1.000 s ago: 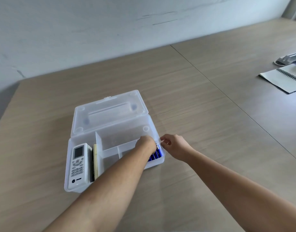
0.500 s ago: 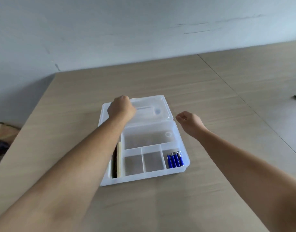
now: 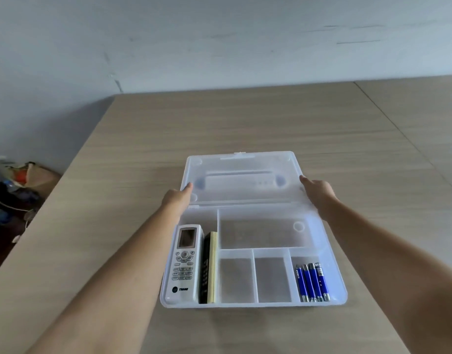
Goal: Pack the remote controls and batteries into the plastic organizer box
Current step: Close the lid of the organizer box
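Observation:
A clear plastic organizer box (image 3: 334, 290) lies open on the wooden table, its lid (image 3: 241, 180) folded back flat behind it. In the left compartment a white remote (image 3: 185, 264) lies face up beside a black and yellow remote (image 3: 209, 269) standing on edge. Several blue batteries (image 3: 312, 282) fill the front right compartment. My left hand (image 3: 177, 198) grips the lid's left edge and my right hand (image 3: 319, 192) grips its right edge.
The wooden table (image 3: 219, 123) runs to a pale wall behind. A heap of bags and clutter (image 3: 13, 190) lies on the floor past the table's left edge. A seam (image 3: 403, 131) in the tabletop runs diagonally at the right.
My left hand left the battery compartment and went to the lid's left edge. My right hand rose from beside the box to the lid's right edge. The view turned left.

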